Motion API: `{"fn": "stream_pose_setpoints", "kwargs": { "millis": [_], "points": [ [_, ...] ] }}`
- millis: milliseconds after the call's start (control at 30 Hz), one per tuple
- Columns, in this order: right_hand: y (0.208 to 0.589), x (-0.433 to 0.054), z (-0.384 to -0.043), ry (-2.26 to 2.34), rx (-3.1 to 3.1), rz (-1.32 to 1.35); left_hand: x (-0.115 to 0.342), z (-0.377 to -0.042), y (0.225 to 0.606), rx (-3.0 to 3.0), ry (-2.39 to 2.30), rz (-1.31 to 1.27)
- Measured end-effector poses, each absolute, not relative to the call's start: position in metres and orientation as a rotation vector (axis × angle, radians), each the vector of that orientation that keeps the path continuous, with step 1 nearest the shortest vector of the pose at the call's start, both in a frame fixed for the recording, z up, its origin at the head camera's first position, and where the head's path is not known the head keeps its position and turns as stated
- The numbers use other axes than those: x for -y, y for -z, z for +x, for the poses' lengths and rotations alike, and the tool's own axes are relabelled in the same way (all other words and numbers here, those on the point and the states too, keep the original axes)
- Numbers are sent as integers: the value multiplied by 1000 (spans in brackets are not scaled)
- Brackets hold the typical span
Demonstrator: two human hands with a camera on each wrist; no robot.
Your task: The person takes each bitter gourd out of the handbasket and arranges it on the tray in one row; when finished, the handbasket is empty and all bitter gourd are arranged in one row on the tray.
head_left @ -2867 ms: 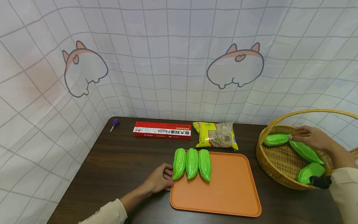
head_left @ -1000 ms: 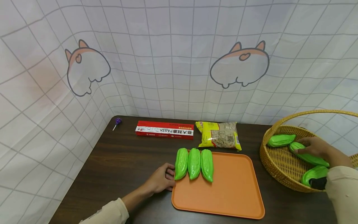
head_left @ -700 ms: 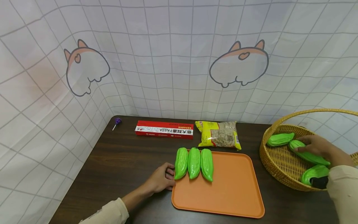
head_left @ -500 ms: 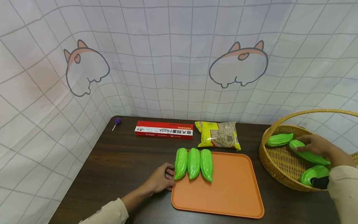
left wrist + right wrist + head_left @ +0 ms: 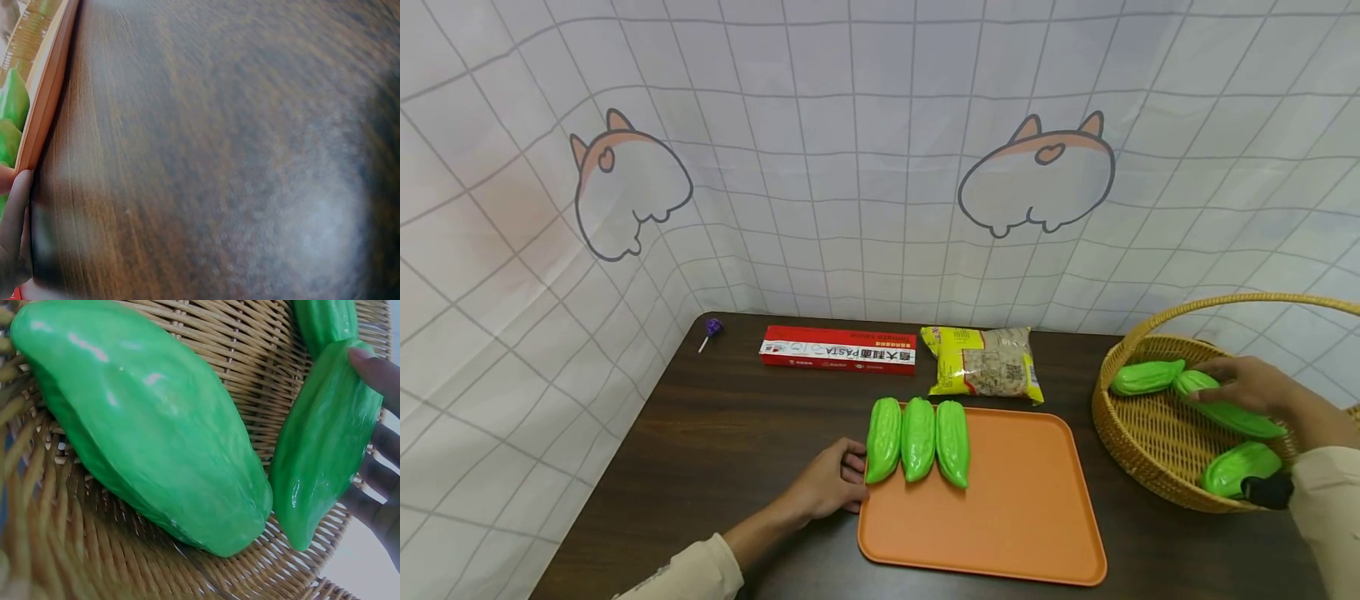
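Note:
My right hand (image 5: 1247,385) reaches into the wicker basket (image 5: 1108,417) and grips the middle green bitter melon (image 5: 1232,415). In the right wrist view its thumb (image 5: 375,369) presses on one side of that melon, with the fingers behind the other side. Two more melons lie in the basket: one at its back left (image 5: 1144,377), another at the front (image 5: 1238,468). At the orange tray's (image 5: 1000,517) left edge my left hand (image 5: 827,482) pinches the rim. Three bitter melons (image 5: 917,440) stand side by side along the tray's upper left, tips towards me.
Behind the tray, a red pasta box (image 5: 838,350) and a yellow food bag (image 5: 981,364) lie on the dark wooden table (image 5: 700,467). A purple lollipop (image 5: 712,327) is at the far left corner. The basket's tall handle (image 5: 1247,298) arches over my right hand.
Since the oldest frame my right hand has come down from above the middle melon in the basket and closed round it. My left hand stays at the tray's rim.

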State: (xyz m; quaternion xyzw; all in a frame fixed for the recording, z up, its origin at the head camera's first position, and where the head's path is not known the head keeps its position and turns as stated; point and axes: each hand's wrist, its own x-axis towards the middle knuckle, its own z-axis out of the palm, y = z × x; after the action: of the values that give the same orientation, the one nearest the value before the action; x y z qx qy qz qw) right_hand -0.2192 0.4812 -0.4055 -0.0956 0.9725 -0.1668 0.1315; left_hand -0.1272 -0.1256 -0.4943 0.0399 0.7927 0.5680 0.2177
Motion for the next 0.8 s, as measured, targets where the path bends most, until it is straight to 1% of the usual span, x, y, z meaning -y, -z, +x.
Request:
{"fn": "stream_pose_setpoints", "kwargs": {
  "millis": [400,800],
  "points": [
    [395,-476,-218,453,-2888,-368,125,-128,494,-2178,-1575,101],
    [382,-456,-215,516,-2898,-415,126,-129,496,-2165,-1574,105]
  ]
}}
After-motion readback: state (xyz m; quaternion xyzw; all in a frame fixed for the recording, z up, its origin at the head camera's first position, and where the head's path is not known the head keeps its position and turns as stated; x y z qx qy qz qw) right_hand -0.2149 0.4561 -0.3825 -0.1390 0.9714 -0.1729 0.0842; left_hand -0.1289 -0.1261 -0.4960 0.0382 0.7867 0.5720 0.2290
